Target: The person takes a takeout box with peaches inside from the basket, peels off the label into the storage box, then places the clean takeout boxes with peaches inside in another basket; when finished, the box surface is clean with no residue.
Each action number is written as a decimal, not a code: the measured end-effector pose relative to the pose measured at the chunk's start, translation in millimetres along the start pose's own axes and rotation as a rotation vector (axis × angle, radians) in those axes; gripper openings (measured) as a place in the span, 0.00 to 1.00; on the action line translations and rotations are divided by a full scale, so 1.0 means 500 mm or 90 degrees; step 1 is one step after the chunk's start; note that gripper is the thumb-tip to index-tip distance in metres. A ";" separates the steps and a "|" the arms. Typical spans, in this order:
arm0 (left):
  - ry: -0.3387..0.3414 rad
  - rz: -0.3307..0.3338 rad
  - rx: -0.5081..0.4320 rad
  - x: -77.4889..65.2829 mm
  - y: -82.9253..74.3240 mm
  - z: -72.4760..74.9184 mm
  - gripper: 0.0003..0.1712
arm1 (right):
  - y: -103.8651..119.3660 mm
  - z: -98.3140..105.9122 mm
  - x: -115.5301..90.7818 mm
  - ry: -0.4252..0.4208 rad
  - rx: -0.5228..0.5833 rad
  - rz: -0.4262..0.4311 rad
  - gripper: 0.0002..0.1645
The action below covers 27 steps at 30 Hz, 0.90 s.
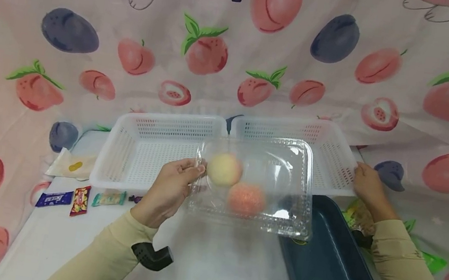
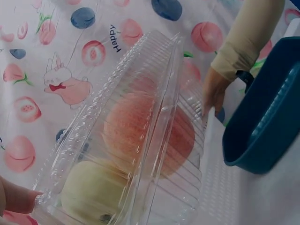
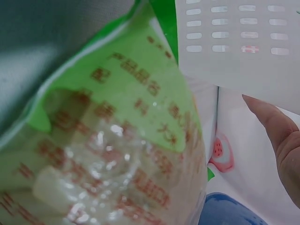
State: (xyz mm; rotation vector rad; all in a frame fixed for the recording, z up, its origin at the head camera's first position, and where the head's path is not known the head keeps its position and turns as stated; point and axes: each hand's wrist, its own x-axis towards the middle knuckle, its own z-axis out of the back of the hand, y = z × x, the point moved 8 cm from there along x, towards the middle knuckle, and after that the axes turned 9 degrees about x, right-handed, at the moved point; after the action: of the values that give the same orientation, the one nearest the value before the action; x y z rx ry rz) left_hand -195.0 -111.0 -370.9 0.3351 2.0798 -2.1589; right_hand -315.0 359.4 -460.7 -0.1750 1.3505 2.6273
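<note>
My left hand (image 1: 169,187) holds a clear plastic clamshell box (image 1: 283,176) by its left side, thumb on the near face. It is raised above the table. Through its lid show a pale yellow apple (image 1: 224,169) and a round pinkish-red fruit (image 1: 246,199), side by side towards its left part. My right hand (image 1: 371,190) is at the right end of the right white basket (image 1: 326,156), gripping its edge. The right wrist view shows one finger (image 3: 276,126) against that basket's edge; the other fingers are hidden. The box covers part of both baskets.
The left white basket (image 1: 116,149) stands next to the right one. A dark blue-green tray (image 1: 331,267) lies at front right, with a green-and-clear bag (image 3: 126,136) beside it. Several small packets, including a red one (image 1: 80,200), and a white pack (image 1: 70,164) lie at left.
</note>
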 end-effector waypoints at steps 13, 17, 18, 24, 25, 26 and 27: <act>-0.033 0.012 -0.039 0.145 -0.066 -0.089 0.10 | 0.002 0.001 0.000 -0.021 -0.004 0.010 0.36; -0.050 0.021 -0.039 0.192 -0.066 -0.113 0.11 | 0.001 0.002 -0.001 -0.022 -0.010 0.006 0.36; -0.052 0.025 -0.044 0.203 -0.063 -0.119 0.15 | 0.001 0.002 -0.002 -0.022 -0.010 0.005 0.36; -0.086 0.057 -0.060 0.265 -0.025 -0.143 0.18 | 0.001 0.001 -0.001 -0.024 -0.006 0.008 0.36; -0.097 0.060 -0.055 0.273 -0.018 -0.145 0.18 | 0.001 0.001 0.000 -0.024 -0.007 0.010 0.36; -0.109 0.062 -0.052 0.280 -0.012 -0.147 0.18 | 0.002 0.001 0.000 -0.023 -0.008 0.014 0.36; -0.122 0.066 -0.040 0.287 -0.006 -0.149 0.20 | 0.003 0.001 0.000 -0.023 -0.010 0.017 0.36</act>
State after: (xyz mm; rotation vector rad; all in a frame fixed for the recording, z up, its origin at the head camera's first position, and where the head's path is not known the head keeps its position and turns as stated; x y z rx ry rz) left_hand -329.3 -27.7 -405.0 0.2134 1.9755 -1.9775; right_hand -315.1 359.2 -459.2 -0.1116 1.3304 2.6508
